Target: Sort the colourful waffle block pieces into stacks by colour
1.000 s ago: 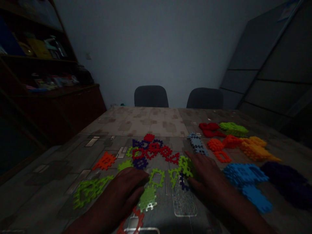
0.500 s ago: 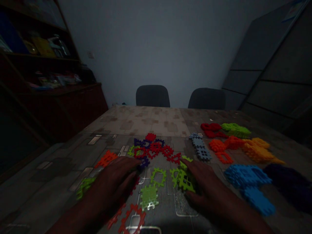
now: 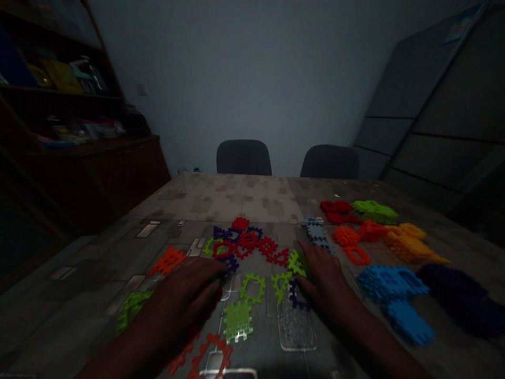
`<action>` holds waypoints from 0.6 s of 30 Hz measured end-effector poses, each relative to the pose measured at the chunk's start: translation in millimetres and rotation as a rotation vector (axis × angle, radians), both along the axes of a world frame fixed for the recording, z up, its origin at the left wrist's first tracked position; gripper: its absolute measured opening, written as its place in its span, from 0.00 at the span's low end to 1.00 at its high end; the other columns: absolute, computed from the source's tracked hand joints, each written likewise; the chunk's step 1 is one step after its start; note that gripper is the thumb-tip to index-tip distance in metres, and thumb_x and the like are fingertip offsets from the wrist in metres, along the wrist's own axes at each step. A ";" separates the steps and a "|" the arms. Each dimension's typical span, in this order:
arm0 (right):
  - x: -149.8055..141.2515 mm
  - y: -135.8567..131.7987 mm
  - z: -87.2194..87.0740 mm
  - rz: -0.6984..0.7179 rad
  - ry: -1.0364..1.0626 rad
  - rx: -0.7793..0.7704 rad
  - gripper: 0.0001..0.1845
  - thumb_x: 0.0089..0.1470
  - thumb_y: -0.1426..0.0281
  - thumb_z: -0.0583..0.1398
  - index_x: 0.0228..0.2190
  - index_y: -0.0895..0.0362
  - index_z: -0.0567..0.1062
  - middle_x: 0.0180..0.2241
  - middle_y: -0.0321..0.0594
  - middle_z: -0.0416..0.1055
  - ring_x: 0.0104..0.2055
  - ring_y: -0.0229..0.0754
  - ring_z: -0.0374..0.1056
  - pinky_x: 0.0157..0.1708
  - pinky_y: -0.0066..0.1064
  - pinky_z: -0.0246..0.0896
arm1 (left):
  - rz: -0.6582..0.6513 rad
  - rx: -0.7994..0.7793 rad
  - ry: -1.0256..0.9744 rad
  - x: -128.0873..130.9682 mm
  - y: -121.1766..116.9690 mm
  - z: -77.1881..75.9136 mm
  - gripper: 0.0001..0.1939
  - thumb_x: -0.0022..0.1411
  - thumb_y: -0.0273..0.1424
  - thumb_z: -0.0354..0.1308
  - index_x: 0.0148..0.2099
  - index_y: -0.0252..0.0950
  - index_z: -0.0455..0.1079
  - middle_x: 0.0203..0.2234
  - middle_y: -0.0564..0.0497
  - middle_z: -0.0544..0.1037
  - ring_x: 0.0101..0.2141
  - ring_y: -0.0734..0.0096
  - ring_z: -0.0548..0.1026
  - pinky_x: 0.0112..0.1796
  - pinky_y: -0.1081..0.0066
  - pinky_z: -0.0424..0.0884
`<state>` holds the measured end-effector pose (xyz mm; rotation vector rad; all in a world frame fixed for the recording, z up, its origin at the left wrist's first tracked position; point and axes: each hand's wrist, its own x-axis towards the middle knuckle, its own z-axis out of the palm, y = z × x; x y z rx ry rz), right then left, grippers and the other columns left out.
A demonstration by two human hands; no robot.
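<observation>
My left hand (image 3: 189, 287) is low over the table, its fingers curled. A red edge shows beneath it, but what it holds, if anything, is hidden. By its fingertips lies a purple toothed tile (image 3: 229, 265). My right hand (image 3: 324, 268) has thumb and forefinger around a green toothed tile (image 3: 295, 263), partly hidden by the fingers. Just under the right thumb is a purple frame tile (image 3: 298, 296). Between the hands lie a green frame tile (image 3: 253, 288), a green triangular tile (image 3: 281, 286) and a solid green tile (image 3: 238, 319).
Red and purple tiles (image 3: 248, 241) cluster ahead. To the right are stacks of blue (image 3: 394, 284), dark purple (image 3: 457, 295), yellow (image 3: 410, 245), orange-red (image 3: 351, 237) and grey-blue tiles (image 3: 315, 231). An orange tile (image 3: 169, 260) lies left. Two chairs (image 3: 243, 157) stand beyond the table.
My right hand has moved forward, away from me, with the green tile. The purple frame tile now shows where the green tile was. The left hand has barely moved; the view has shifted slightly.
</observation>
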<state>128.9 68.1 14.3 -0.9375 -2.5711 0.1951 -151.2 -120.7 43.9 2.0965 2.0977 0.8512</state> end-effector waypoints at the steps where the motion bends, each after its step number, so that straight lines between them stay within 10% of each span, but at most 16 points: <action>1: 0.1 1.6 -0.5 0.002 0.008 0.005 0.33 0.58 0.71 0.57 0.64 0.62 0.61 0.56 0.58 0.69 0.57 0.59 0.65 0.57 0.55 0.59 | 0.005 0.004 0.000 -0.4 0.1 0.2 0.14 0.72 0.36 0.51 0.54 0.44 0.74 0.48 0.47 0.80 0.47 0.58 0.78 0.48 0.57 0.77; 8: 6.5 16.0 2.7 -0.069 0.199 0.129 0.34 0.62 0.67 0.55 0.67 0.59 0.56 0.57 0.56 0.68 0.60 0.61 0.62 0.57 0.57 0.58 | -0.002 0.054 0.015 -3.5 0.8 -5.8 0.13 0.71 0.36 0.53 0.53 0.45 0.75 0.48 0.49 0.81 0.46 0.58 0.79 0.48 0.58 0.77; 18: -4.8 8.1 -17.8 -0.007 -0.085 0.051 0.34 0.53 0.77 0.60 0.61 0.59 0.67 0.53 0.53 0.74 0.54 0.58 0.68 0.56 0.51 0.56 | 0.114 0.188 -0.020 -38.8 -4.4 13.9 0.17 0.69 0.46 0.52 0.53 0.49 0.75 0.47 0.49 0.82 0.45 0.54 0.80 0.48 0.58 0.77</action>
